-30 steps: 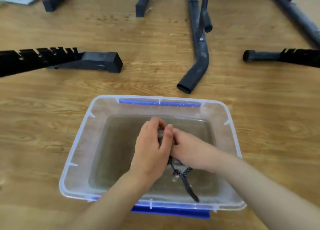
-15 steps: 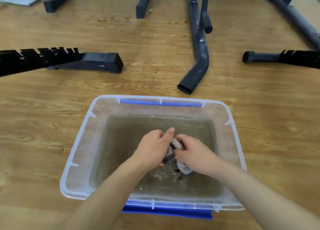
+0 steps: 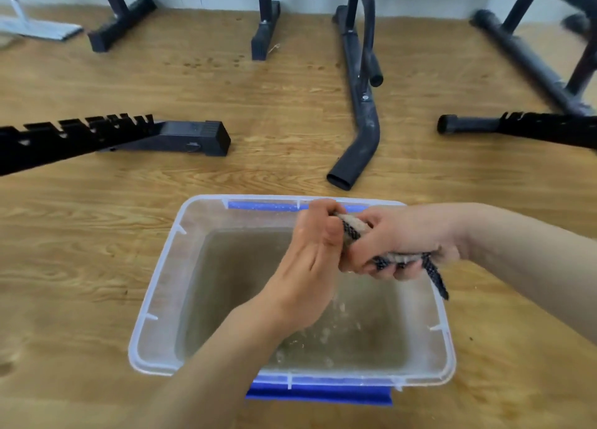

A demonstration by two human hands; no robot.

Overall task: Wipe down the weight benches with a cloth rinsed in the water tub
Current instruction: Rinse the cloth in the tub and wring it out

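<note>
Wood floor (image 3: 274, 176) w/ clear water tub (image 3: 155, 286) & black bench frame legs (image 3: 361, 131).

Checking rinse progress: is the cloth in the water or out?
Out: both hands wring the cloth above the tub; drips splash below.

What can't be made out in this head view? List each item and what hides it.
- Cloth: mostly hidden inside the left hand and right hand; full size and pattern unclear.
- Tub floor: murky, rippled water hides it.
- Bench frames: cut off by the edges; no pads visible.
</note>
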